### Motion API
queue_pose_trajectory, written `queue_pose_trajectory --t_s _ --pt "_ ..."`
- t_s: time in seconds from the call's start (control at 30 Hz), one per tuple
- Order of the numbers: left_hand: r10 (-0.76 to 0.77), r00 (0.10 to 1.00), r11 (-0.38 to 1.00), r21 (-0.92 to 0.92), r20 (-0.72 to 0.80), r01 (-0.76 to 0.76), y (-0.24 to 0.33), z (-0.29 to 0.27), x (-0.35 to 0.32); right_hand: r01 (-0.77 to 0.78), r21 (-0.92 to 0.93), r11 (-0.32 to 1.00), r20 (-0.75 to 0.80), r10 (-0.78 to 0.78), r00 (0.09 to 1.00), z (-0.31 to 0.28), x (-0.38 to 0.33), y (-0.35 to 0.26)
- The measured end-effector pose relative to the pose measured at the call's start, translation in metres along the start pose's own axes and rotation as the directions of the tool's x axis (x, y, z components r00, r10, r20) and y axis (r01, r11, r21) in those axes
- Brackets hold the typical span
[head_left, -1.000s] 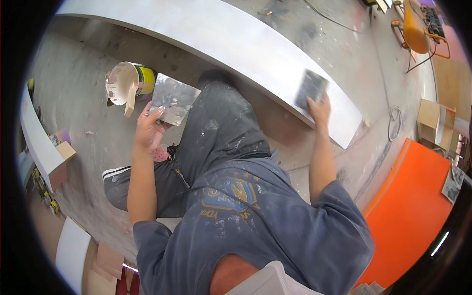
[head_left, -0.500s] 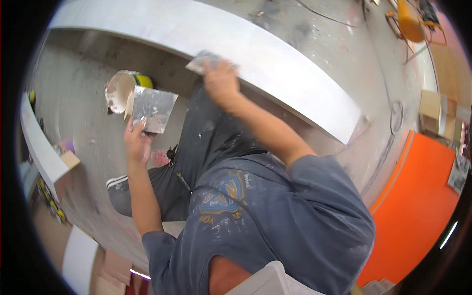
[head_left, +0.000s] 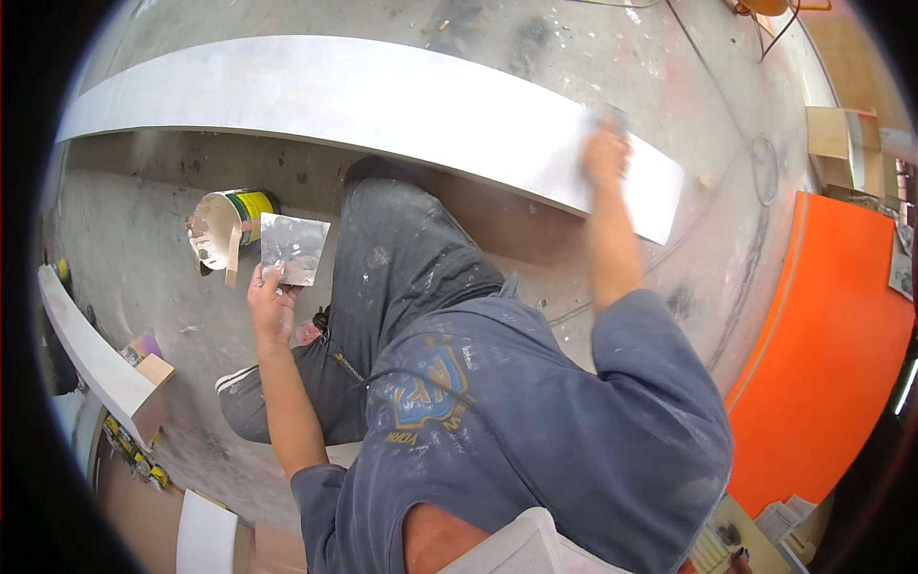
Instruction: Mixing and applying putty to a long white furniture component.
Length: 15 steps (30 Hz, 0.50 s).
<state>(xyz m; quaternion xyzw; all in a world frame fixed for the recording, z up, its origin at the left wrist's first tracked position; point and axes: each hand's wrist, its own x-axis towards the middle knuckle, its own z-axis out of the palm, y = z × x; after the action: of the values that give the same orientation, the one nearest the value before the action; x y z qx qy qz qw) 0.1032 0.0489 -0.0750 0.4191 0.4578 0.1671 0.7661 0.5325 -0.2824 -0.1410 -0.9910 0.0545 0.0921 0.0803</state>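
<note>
A flat, square metal putty blade [head_left: 295, 247], smeared with pale filler, is pinched at its lower edge by my left hand [head_left: 271, 301]. My right hand [head_left: 607, 161], blurred by motion, is over the right end of the long white panel [head_left: 382, 91]. A grey putty blade [head_left: 619, 120] shows at its fingertips, mostly hidden by the hand. Just beyond my left hand, an open tin [head_left: 255, 204] lies tipped on its side, caked with pale filler at the mouth. A wooden stick [head_left: 232, 253] juts from it.
My bent leg [head_left: 402, 230] is beside the panel's near edge. A curved white piece [head_left: 100, 335] lies at the left, and an orange panel [head_left: 822, 354] stands at the right. A cable [head_left: 703, 57] crosses the stained concrete floor [head_left: 535, 43] beyond the white panel.
My right hand has swept rightward along the white panel with its blade, from the near edge's middle to the right end. The view has shifted; my left hand still holds its blade.
</note>
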Motion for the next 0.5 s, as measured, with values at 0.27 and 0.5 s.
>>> queue_pose_trajectory --t_s 0.27,0.5 --pt "-0.098 0.995 0.995 0.02 0.006 0.098 -0.015 0.005 0.014 0.674 -0.088 0.734 -0.167 -0.678 0.716 -0.008 -0.12 0.005" --pt "-0.052 0.999 0.985 0.163 0.017 0.048 0.012 0.021 -0.01 0.706 0.126 0.697 -0.245 -0.667 0.703 0.011 -0.077 0.041"
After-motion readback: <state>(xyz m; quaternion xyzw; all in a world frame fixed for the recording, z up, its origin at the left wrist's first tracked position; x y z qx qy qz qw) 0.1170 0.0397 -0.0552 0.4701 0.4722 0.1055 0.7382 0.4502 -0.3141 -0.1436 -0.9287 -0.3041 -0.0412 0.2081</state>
